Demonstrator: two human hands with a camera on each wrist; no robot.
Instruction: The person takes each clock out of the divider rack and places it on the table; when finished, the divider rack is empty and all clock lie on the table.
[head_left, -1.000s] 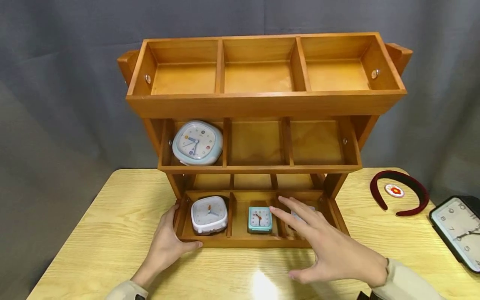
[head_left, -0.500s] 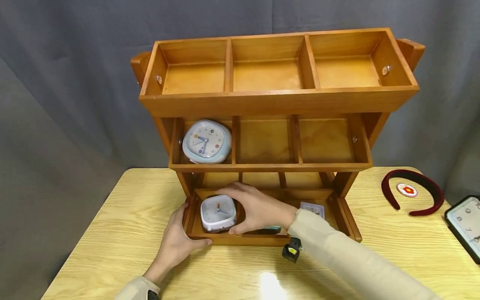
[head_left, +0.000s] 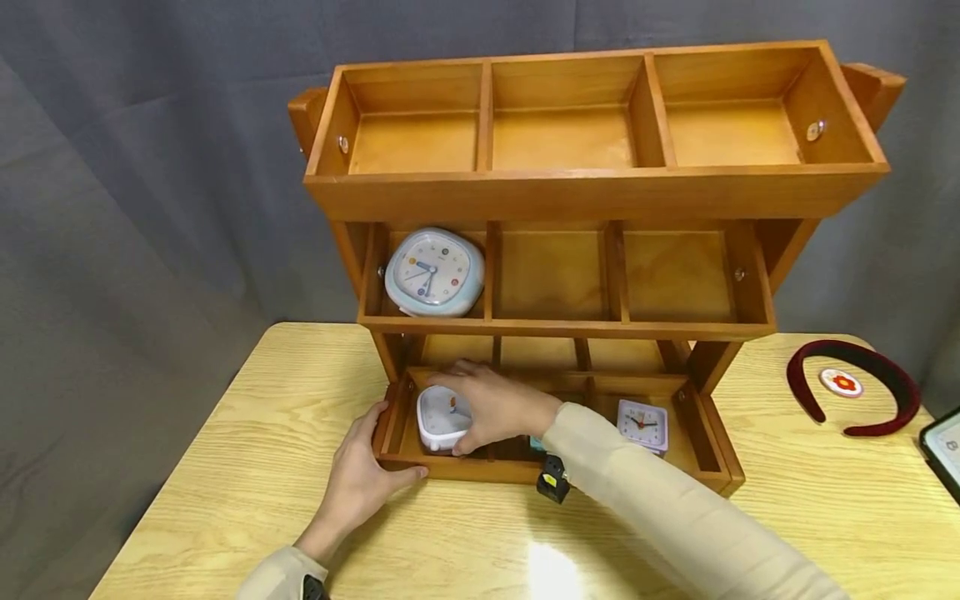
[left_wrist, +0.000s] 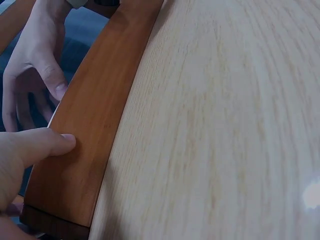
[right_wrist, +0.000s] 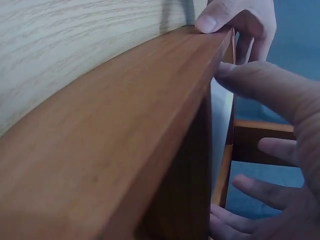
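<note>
A white alarm clock point(head_left: 433, 415) lies face up in the bottom tier's left compartment of a wooden organizer point(head_left: 600, 193). My right hand point(head_left: 501, 410) spans its right part, thumb at the front and fingers at the back; it holds the clock and hides part of its face. At the bottom tier's left front corner my left hand point(head_left: 358, 490) grips the wood, thumb point(left_wrist: 57, 142) flat on the front panel. Under the right wrist, a turquoise clock point(head_left: 537, 443) is mostly hidden. A lilac clock point(head_left: 642, 423) sits in the right compartment.
A larger white and light-blue clock point(head_left: 435, 273) stands in the middle tier's left compartment. The top tier overhangs the lower ones. Right of the organizer lie a dark red headband point(head_left: 902, 387), an oval flower badge point(head_left: 842, 383) and a dark-framed clock point(head_left: 947, 446), cut off by the view.
My right hand has moved left, from above the turquoise and lilac clocks onto the white alarm clock. The left hand keeps its grip on the corner. The head view has shifted slightly.
</note>
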